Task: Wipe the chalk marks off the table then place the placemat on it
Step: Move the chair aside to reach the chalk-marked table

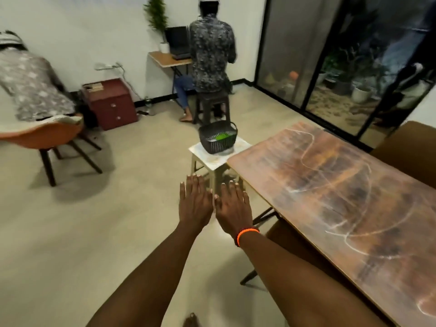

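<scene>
A long brown wooden table [349, 185] runs along the right side, its top covered in looping white chalk marks [339, 223]. My left hand [194, 204] and my right hand [233, 208] are stretched out side by side, palms down, fingers apart and holding nothing, in the air left of the table. An orange band circles my right wrist. Ahead of them a dark woven basket [218, 139] stands on a small white stool [219, 153] at the table's far corner. Something green [221, 137] lies inside the basket. No placemat is in sight.
A brown chair [410, 149] stands behind the table and another is tucked under its near edge. A person sits on a dark stool [211, 105] at a wall desk, back turned. An orange chair [47, 140] holds another person at left, beside a red cabinet [109, 103]. Glass doors are at right.
</scene>
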